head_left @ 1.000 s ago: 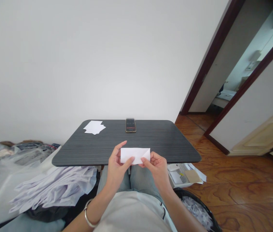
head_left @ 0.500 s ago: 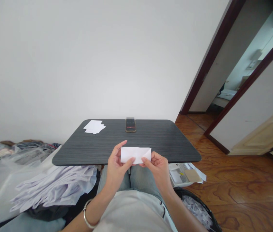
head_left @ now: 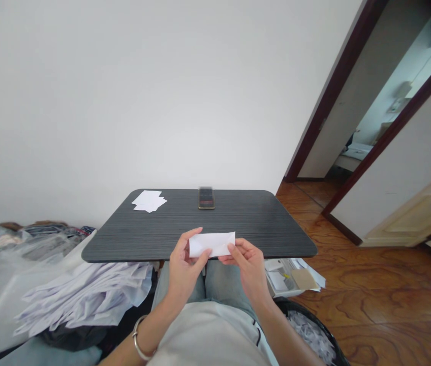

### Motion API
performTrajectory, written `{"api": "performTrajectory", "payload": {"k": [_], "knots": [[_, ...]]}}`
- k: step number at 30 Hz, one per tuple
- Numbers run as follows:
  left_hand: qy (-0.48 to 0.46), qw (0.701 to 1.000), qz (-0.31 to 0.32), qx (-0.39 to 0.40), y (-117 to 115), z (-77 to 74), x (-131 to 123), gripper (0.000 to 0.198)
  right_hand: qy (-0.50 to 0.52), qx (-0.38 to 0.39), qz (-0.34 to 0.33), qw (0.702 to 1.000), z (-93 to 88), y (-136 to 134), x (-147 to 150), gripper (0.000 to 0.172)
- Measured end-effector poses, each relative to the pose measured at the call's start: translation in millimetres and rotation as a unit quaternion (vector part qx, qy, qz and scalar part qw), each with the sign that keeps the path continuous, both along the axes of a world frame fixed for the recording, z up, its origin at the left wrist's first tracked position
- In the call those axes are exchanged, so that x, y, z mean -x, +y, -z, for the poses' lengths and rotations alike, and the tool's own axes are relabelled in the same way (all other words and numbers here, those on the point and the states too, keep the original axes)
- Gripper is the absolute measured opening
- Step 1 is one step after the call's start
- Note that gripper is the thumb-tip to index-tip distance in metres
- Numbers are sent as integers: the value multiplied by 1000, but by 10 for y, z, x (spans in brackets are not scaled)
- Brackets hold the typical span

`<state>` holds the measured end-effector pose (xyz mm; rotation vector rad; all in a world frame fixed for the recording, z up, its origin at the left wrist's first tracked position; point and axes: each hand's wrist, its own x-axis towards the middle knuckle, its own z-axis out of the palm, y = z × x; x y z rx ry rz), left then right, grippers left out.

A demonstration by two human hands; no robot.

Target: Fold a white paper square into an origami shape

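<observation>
A small folded white sheet of paper (head_left: 215,243) is held level above the near edge of the dark table (head_left: 253,218). My left hand (head_left: 185,259) pinches its left end, thumb on the front and fingers behind. At the other end, my right hand (head_left: 246,256) grips the right corner between thumb and fingers. The fingertips behind the paper are partly hidden.
White paper pieces (head_left: 149,201) lie at the table's far left, and a phone (head_left: 206,198) rests at its back middle. Folded pale cloth (head_left: 89,297) is at the left. A tray of papers (head_left: 289,277) and a black bag of scraps (head_left: 310,335) stand at the right.
The paper has shifted slightly left and its right end tilts up a little. The fold line at its right corner no longer shows. My right thumb has moved up along that end.
</observation>
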<state>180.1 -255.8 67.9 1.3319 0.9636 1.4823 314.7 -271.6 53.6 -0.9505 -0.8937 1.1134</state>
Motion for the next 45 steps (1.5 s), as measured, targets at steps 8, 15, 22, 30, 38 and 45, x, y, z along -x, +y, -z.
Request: {"api": "performTrajectory", "payload": {"k": [8, 15, 22, 30, 38, 45], "knots": [[-20, 999, 34, 12, 23, -11, 20, 44, -20, -20, 2, 1000, -10, -17, 8, 24], [-67, 995, 51, 44, 42, -28, 28, 28, -47, -42, 4, 998, -53, -37, 8, 18], [-43, 998, 44, 24, 81, -17, 62, 27, -48, -46, -2, 998, -33, -23, 4, 18], [34, 999, 9, -15, 75, 29, 76, 21, -20, -16, -51, 998, -12, 11, -25, 20], [62, 998, 26, -10, 54, 53, 57, 23, -1, 24, -54, 998, 2, 33, -1, 20], [5, 998, 63, 15, 75, 5, 49, 39, -31, 11, -34, 999, 1, 25, 4, 19]]}}
